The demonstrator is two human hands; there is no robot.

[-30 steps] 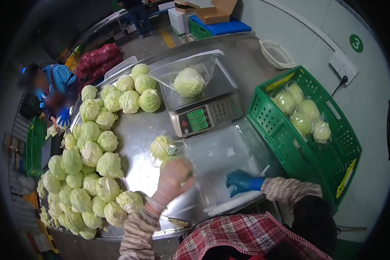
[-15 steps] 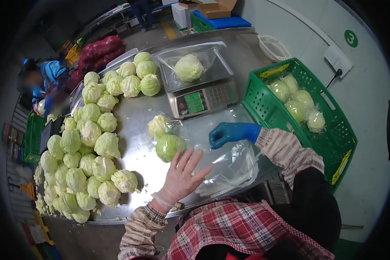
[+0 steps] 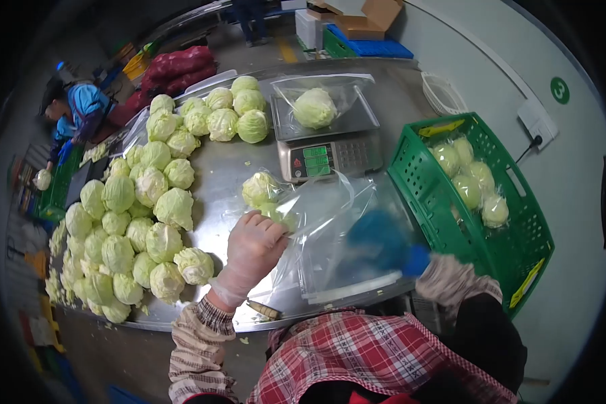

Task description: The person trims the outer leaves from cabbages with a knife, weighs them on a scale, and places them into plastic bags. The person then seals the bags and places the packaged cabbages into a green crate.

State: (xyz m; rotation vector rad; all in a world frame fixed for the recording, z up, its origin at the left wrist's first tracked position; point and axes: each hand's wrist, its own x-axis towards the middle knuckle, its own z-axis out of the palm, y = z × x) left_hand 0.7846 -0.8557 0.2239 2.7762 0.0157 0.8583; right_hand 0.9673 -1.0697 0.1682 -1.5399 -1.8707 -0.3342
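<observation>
My left hand (image 3: 254, 246), in a thin clear glove, is closed on the edge of a clear plastic bag (image 3: 320, 215). The bag spreads rightward over the metal table. My right hand (image 3: 378, 244), in a blue glove, is smeared by motion at the bag's right part, so its fingers cannot be made out. Just beyond my left hand lies a wrapped cabbage (image 3: 259, 190). A second cabbage (image 3: 271, 211) beside it is partly hidden by my hand and the plastic. More flat clear bags (image 3: 340, 286) seem to lie beneath, near the table's front edge.
A large pile of cabbages (image 3: 118, 252) covers the table's left side. A scale (image 3: 333, 156) bears a bagged cabbage (image 3: 314, 109). To the right stands a green crate (image 3: 444, 252) with several wrapped cabbages. A knife-like handle (image 3: 264, 309) lies at the front edge. A co-worker (image 3: 84, 111) is far left.
My left hand has closed on a bag edge and the bag is lifted. My right hand has moved down and right, now blurred. The view has shifted slightly.
</observation>
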